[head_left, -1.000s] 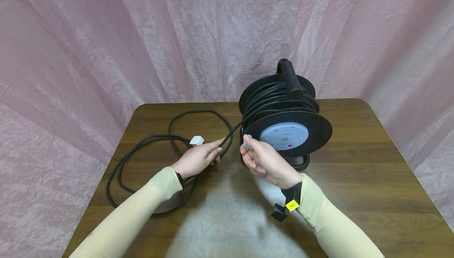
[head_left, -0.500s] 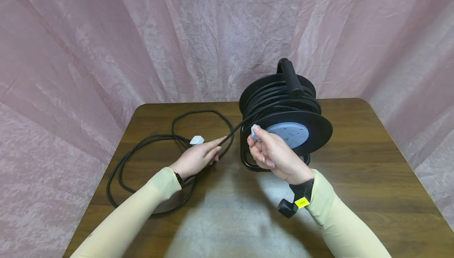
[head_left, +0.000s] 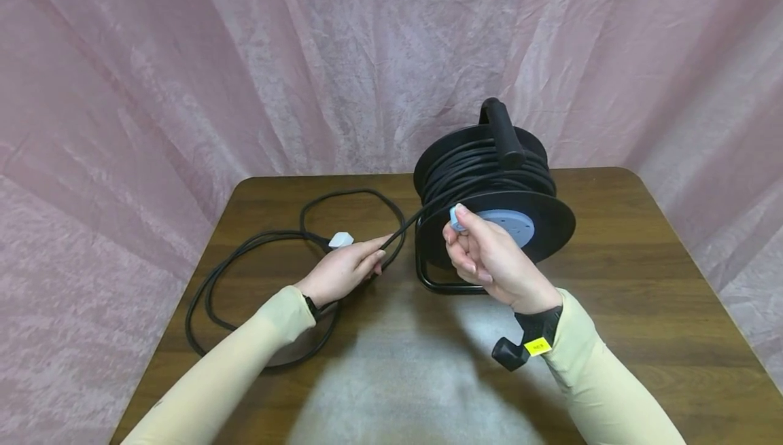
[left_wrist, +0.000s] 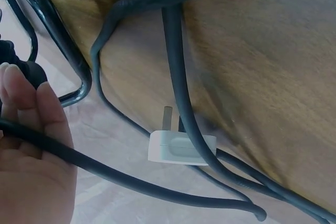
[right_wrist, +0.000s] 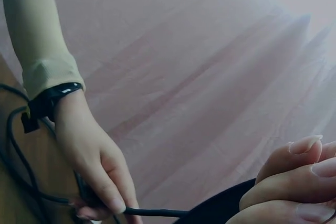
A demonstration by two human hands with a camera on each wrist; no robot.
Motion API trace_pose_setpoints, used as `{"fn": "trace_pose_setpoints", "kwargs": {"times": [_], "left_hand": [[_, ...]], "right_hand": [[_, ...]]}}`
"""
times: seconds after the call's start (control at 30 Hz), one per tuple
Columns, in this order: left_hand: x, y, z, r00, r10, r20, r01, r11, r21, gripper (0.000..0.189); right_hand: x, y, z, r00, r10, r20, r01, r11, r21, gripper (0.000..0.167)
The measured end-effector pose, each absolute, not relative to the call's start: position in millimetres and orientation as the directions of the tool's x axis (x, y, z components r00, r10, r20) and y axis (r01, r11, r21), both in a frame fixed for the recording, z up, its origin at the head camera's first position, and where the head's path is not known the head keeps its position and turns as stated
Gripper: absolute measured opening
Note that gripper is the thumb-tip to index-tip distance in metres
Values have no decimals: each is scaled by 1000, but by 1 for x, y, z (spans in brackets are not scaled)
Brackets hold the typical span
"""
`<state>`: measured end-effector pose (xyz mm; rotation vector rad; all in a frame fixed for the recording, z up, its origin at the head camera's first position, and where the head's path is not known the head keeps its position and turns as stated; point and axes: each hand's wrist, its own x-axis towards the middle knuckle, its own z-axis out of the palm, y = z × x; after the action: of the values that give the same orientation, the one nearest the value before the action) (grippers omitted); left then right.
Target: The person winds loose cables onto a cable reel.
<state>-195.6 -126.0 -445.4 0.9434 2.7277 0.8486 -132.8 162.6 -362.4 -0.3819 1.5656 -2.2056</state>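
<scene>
A black cable reel (head_left: 553, 227) stands toward the table's back right, with cable wound between its flanges. My right hand (head_left: 498, 258) pinches the light blue crank knob (head_left: 454, 219) on the reel's front, thumb on top; the hand hides part of the pale socket panel (head_left: 512, 222). My left hand (head_left: 342, 270) holds the black power cable (head_left: 408, 222) that runs up to the drum. In the left wrist view the cable crosses that palm (left_wrist: 34, 177). Just behind the left hand lies a white three-pin plug (head_left: 340, 240), which also shows in the left wrist view with its pins out.
Loose loops of cable (head_left: 211, 275) lie across the left of the brown wooden table (head_left: 636, 282). The reel's tubular stand (head_left: 446, 288) rests on the tabletop, and a carrying handle (head_left: 506, 136) rises above the drum. A pink curtain (head_left: 367, 78) hangs behind.
My right hand has swung the crank knob up and to the right along the reel's face. The left hand stays nearly in place on the cable, and the far loop shifts slightly right.
</scene>
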Motion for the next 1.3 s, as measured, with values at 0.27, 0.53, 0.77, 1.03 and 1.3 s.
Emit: {"fn": "trace_pose_setpoints", "kwargs": {"times": [0.27,0.53,0.77,1.03,1.3], "left_hand": [[-196,-126,-447,-794,603,84,534,623,571,27],[-197,-127,-447,-776,622,108,561,600,571,23],[-195,-127,-445,-769,627,121,574,594,564,35],[-195,-131,-444,-779,617,117,558,595,578,37],[-192,-138,-447,-780,618,100,525,559,642,39]], "right_hand": [[-130,177,-355,-895,-445,1,146,-294,-944,45],[-130,186,-352,-900,-435,19,122,-294,-948,45],[-127,195,-348,-909,-416,28,108,-299,-948,44],[-126,208,-347,-902,-428,61,93,-330,-939,41],[-123,219,-348,-907,-412,90,50,-316,-948,41]]}}
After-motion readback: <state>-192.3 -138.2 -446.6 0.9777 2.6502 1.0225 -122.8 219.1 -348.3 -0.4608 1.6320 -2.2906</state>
